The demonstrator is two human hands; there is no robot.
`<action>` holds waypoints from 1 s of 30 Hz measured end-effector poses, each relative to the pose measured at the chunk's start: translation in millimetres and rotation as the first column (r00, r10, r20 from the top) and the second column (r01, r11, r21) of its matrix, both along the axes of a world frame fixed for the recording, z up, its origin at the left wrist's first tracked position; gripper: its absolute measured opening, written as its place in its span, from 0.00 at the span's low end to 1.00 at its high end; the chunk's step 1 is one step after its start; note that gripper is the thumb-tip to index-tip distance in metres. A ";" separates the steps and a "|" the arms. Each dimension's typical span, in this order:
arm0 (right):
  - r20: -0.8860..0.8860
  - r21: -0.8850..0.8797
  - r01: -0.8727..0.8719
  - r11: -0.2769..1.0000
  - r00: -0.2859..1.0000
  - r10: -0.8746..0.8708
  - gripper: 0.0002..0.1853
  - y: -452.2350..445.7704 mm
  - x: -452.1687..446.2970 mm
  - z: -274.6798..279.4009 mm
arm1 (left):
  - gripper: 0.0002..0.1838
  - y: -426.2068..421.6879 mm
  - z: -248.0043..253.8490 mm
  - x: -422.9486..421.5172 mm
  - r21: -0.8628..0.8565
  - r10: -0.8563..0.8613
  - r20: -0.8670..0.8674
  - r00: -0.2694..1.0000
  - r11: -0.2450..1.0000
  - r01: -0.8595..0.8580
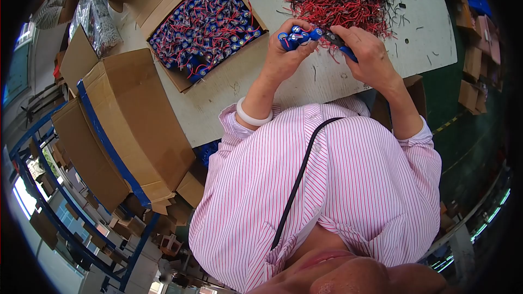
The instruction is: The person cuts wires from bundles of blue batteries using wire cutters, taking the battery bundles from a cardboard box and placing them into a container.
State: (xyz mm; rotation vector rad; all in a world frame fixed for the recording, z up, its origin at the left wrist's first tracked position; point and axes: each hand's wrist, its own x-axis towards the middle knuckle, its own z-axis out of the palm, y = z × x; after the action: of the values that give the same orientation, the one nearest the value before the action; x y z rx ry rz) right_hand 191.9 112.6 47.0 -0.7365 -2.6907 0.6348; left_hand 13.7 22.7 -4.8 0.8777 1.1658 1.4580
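Note:
My left hand (286, 60) is closed around several blue cylindrical battery cells (297, 37), their round ends turned upward. In my right hand (368, 54) is a pair of wire cutters (348, 53) with dark jaws and blue handles. The jaws are right beside the held cells, at their right end; whether they close on a wire is too small to tell. Just beyond both hands lies a large heap of red and black wire pieces (340, 2) on the white table (419, 54).
A cardboard box (261, 24) full of blue battery cells with red wires (204, 24) stands on the table to the left. Nearer me is a large open carton (133, 109). Loose black wire scraps lie along the table's right side. Blue metal racking (76, 212) stands at far left.

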 end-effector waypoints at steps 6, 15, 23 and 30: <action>-0.028 -0.133 0.000 0.991 1.000 -0.003 0.20 -3.7 -2.3 -22.7 | 0.13 1.7 5.1 5.0 -0.109 0.012 0.172 0.985 0.994 0.007; -0.134 -0.242 0.063 0.968 0.986 -0.097 0.22 10.5 3.1 -10.6 | 0.17 3.4 3.8 -1.9 -0.110 -0.033 0.325 0.945 0.991 0.072; -0.448 -0.025 -0.148 0.989 0.886 0.122 0.28 3.5 -39.1 0.3 | 0.19 1.0 7.1 -4.3 -0.058 -0.257 0.484 0.836 0.944 0.324; -0.540 -0.204 0.083 0.975 0.822 -0.183 0.21 10.9 -27.8 -3.0 | 0.27 0.7 9.9 -3.0 -0.148 -0.208 0.433 0.877 0.943 0.297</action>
State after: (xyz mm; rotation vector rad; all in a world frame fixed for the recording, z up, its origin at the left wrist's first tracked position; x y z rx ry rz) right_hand 164.1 123.5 44.0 -0.6475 -2.0466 0.8950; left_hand 10.7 23.5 5.1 0.5164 0.8307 1.2007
